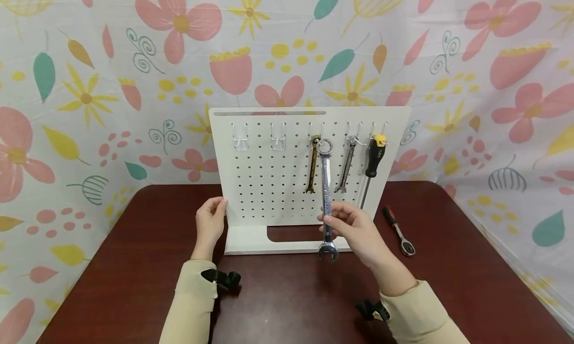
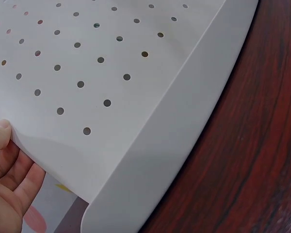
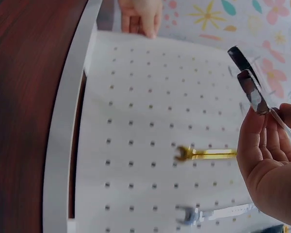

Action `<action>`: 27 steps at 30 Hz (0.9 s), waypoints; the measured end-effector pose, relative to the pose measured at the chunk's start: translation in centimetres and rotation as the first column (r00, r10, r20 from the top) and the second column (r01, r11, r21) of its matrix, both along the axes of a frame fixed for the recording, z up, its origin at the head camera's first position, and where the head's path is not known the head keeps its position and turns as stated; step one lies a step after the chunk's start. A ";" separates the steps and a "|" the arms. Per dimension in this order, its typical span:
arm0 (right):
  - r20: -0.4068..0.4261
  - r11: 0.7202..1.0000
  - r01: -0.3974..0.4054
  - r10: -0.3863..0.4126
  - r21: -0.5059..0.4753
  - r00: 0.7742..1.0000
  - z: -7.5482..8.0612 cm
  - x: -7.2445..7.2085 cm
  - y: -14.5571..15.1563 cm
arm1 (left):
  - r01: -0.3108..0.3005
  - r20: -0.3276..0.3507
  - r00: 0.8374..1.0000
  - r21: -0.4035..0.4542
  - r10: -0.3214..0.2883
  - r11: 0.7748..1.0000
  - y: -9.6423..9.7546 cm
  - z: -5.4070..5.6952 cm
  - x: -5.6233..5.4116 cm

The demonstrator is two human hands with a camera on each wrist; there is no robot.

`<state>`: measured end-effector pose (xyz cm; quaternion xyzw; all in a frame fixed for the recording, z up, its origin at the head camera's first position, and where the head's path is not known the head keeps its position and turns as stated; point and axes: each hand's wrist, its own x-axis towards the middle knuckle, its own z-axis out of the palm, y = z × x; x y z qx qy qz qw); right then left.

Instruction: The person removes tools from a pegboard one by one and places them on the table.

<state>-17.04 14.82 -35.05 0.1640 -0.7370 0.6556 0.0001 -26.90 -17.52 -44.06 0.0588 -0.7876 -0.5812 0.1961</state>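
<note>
A white pegboard (image 1: pixel 269 184) stands upright on its base. My left hand (image 1: pixel 210 224) holds the board's left edge; in the left wrist view the thumb (image 2: pixel 2 130) lies at the edge with the fingers beside it. My right hand (image 1: pixel 356 229) pinches a large chrome combination wrench (image 1: pixel 326 184) in front of the board, ring end up and open jaw down. Behind it hang a gold-coloured wrench (image 1: pixel 312 169), a smaller silver wrench (image 1: pixel 346 167) and a black-and-yellow screwdriver (image 1: pixel 374 157). In the right wrist view the held wrench (image 3: pixel 252 90) shows its open end.
Two clear plastic holders (image 1: pixel 240 140) hang at the board's upper left. A ratchet wrench (image 1: pixel 400 234) with a black-and-red handle lies on the dark wooden table (image 1: pixel 448 284), right of the board. Behind hangs a flower-patterned cloth (image 1: pixel 287 45).
</note>
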 end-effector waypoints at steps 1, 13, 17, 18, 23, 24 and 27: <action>-0.003 1.000 0.003 -0.003 0.004 1.000 -0.1 0.0 0.3 | 0.000 0.003 1.000 -0.002 0.000 1.000 0.0 0.0 0.0; -0.025 0.994 0.094 -0.093 0.047 0.995 -1.1 0.5 4.3 | 0.021 0.002 1.000 0.017 -0.021 1.000 -0.1 0.0 0.0; 0.007 0.991 0.123 -0.123 0.062 0.992 -1.5 0.9 5.4 | 0.024 0.009 1.000 0.018 -0.024 1.000 -0.1 0.0 0.0; 0.015 0.990 0.127 -0.128 0.067 0.992 -1.5 1.0 5.7 | 0.024 0.012 1.000 0.020 -0.025 1.000 -0.1 0.0 0.0; 0.033 0.987 0.141 -0.144 0.077 0.989 -2.0 1.4 7.2 | 0.020 0.016 1.000 0.015 -0.020 1.000 -0.1 0.0 -0.1; 0.031 0.986 0.146 -0.149 0.082 0.988 -2.0 1.5 7.5 | 0.019 0.017 1.000 0.012 -0.019 1.000 -0.1 0.0 -0.1; 0.029 0.983 0.161 -0.165 0.091 0.986 -2.2 1.8 8.4 | 0.020 0.014 1.000 0.011 -0.021 1.000 -0.1 0.0 -0.1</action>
